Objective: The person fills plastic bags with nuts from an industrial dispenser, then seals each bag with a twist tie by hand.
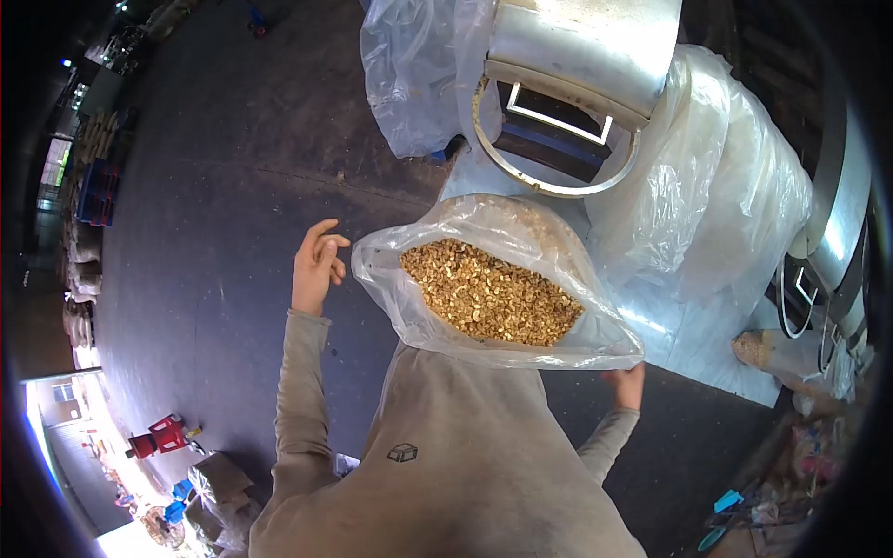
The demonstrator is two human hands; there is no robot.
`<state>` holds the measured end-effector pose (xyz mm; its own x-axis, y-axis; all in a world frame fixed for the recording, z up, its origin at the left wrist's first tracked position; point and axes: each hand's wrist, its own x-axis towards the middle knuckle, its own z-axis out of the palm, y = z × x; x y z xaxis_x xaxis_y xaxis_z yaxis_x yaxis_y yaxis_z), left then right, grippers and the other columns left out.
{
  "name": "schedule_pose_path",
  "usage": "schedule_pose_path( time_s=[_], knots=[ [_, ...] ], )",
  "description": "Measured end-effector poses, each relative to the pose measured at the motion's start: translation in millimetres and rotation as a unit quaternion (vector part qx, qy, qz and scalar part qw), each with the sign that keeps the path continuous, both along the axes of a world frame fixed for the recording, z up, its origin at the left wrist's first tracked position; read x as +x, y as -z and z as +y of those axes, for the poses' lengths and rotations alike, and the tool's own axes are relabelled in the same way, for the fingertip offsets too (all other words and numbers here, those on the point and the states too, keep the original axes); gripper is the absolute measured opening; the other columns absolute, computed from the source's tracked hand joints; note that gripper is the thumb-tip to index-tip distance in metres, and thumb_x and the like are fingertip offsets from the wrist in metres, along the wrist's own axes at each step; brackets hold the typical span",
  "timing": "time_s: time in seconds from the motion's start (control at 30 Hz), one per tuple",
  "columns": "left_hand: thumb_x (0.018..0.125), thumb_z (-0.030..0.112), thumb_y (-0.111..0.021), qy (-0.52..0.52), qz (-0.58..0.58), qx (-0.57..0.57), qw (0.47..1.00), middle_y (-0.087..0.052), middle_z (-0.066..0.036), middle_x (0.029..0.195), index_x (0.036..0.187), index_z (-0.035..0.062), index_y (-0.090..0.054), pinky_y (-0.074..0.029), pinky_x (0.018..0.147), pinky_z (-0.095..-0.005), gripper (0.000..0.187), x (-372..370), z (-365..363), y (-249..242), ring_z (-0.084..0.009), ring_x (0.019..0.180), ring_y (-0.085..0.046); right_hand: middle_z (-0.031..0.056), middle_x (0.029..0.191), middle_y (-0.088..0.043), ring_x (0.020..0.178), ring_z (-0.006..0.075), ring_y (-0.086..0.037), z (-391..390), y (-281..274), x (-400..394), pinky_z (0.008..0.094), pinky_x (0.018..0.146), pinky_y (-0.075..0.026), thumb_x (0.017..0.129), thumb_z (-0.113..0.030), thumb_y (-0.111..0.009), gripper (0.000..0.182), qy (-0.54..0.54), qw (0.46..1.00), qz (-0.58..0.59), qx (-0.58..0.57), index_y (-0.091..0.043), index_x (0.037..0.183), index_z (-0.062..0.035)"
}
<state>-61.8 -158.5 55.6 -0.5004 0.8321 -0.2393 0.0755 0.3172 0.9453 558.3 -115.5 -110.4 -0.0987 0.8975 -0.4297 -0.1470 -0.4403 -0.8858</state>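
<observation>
A clear plastic bag (381,293) stands open in front of my body, with many golden-brown dried pieces (493,296) inside. My left hand (321,265) is just left of the bag's left corner, apart from it, its fingers partly bent and spread with nothing between them. At the bag's right corner is my right hand (626,383), mostly hidden under the plastic edge; its fingers cannot be made out. Above the bag hangs a metal chute (581,46) with a round rim and a white handle (558,119).
Large clear plastic sheets (707,186) hang right of the chute, and another (409,84) hangs left. A metal plate (716,363) lies behind the bag. A second chute (837,195) with a filled bag (772,351) stands far right. Stacked sacks (84,242) line the left side.
</observation>
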Motion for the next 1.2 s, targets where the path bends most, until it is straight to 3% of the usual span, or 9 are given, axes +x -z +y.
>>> schedule_pose_path(
  time_s=[0.17, 0.3, 0.43, 0.47, 0.53, 0.6, 0.7, 0.87, 1.2],
  knots=[
    [0.094, 0.017, -0.074, 0.27, 0.222, -0.006, 0.937, -0.063, -0.011, 0.133, 0.147, 0.0017, -0.049, -0.051, 0.1, -0.0352, 0.06, -40, -10, 96, -0.0228, 0.117, -0.062, 0.0141, 0.137, -0.058, 0.12, 0.0216, -0.059, -15, -18, -100, 0.0381, 0.101, -0.05, 0.096, -0.017, -0.07, 0.089, -0.138, 0.976, -0.083, 0.149, -0.015, 0.165, -0.0061],
    [0.096, 0.018, -0.068, 0.237, -0.055, 0.018, 0.97, -0.048, -0.01, 0.155, 0.149, 0.0002, -0.047, -0.033, 0.118, -0.0345, 0.06, -14, 31, 160, -0.022, 0.142, -0.043, 0.0184, 0.161, -0.035, 0.144, 0.027, -0.041, 23, -1, -161, 0.0421, 0.118, -0.033, 0.1, -0.026, -0.069, 0.075, 0.079, 0.956, -0.067, 0.273, -0.03, 0.159, -0.0027],
    [0.102, 0.025, -0.061, -0.02, -0.316, 0.173, 0.933, -0.066, -0.007, 0.121, 0.131, 0.0017, -0.061, -0.05, 0.099, -0.0369, 0.037, 35, 55, 225, -0.0203, 0.109, -0.063, 0.0159, 0.149, -0.053, 0.136, 0.0288, -0.052, 17, 53, -168, 0.0415, 0.117, -0.036, 0.108, -0.035, -0.052, 0.057, 0.162, 0.965, 0.113, 0.173, -0.041, 0.153, -0.0019],
    [0.102, 0.025, -0.061, -0.013, -0.324, 0.18, 0.929, -0.066, -0.007, 0.121, 0.131, 0.0017, -0.061, -0.05, 0.099, -0.0369, 0.037, 29, 51, 231, -0.0203, 0.109, -0.063, 0.0134, 0.115, -0.069, 0.112, 0.0266, -0.062, 12, 43, -191, 0.0384, 0.105, -0.044, 0.11, -0.046, -0.044, 0.05, 0.191, 0.957, 0.121, 0.184, -0.06, 0.124, -0.0006],
    [0.106, 0.029, -0.055, 0.056, -0.553, 0.291, 0.779, -0.069, -0.006, 0.098, 0.11, 0.0044, -0.068, -0.056, 0.077, -0.0354, 0.029, 21, 41, 230, -0.0185, 0.085, -0.066, 0.0106, 0.097, -0.065, 0.098, 0.0242, -0.059, 7, 46, -208, 0.036, 0.094, -0.044, 0.11, -0.049, -0.04, 0.05, 0.244, 0.94, 0.144, 0.187, -0.059, 0.108, -0.0025],
    [0.107, 0.031, -0.051, -0.037, -0.491, 0.279, 0.824, -0.068, -0.005, 0.089, 0.102, 0.0049, -0.068, -0.055, 0.069, -0.0338, 0.032, 24, 36, 217, -0.0177, 0.076, -0.065, 0.0022, 0.063, -0.043, 0.069, 0.0184, -0.041, 0, 25, -245, 0.033, 0.071, -0.038, 0.111, -0.052, -0.036, 0.054, 0.352, 0.91, 0.175, 0.132, -0.046, 0.078, -0.0112],
    [0.108, 0.031, -0.048, -0.194, -0.406, 0.245, 0.859, -0.066, -0.005, 0.078, 0.092, 0.0046, -0.066, -0.053, 0.058, -0.0292, 0.036, 27, -18, 196, -0.0159, 0.066, -0.064, 0.0, 0.081, -0.053, 0.07, 0.0163, -0.053, -50, 66, -202, 0.0329, 0.071, -0.048, 0.109, -0.042, -0.051, 0.031, 0.116, 0.933, 0.262, 0.218, -0.058, 0.102, -0.0125],
    [0.101, 0.022, -0.05, -0.201, -0.44, 0.178, 0.857, -0.065, -0.006, 0.072, 0.086, 0.0036, -0.065, -0.051, 0.055, -0.0324, 0.028, 18, -119, 161, -0.0176, 0.062, -0.064, 0.0, 0.067, -0.048, 0.064, 0.0143, -0.048, -140, -14, -254, 0.0334, 0.068, -0.042, 0.106, -0.043, -0.057, 0.033, 0.367, 0.916, 0.137, 0.084, -0.055, 0.091, -0.0146],
    [0.094, 0.014, -0.056, -0.158, -0.139, -0.017, 0.977, -0.068, -0.006, 0.082, 0.093, -0.0008, -0.07, -0.053, 0.069, -0.032, 0.02, 38, -99, 100, -0.0184, 0.074, -0.064, 0.0029, 0.09, -0.058, 0.076, 0.0167, -0.062, -103, -56, -232, 0.0355, 0.069, -0.053, 0.104, -0.034, -0.063, 0.028, 0.297, 0.954, 0.04, -0.021, -0.056, 0.113, -0.0092]
  ],
)
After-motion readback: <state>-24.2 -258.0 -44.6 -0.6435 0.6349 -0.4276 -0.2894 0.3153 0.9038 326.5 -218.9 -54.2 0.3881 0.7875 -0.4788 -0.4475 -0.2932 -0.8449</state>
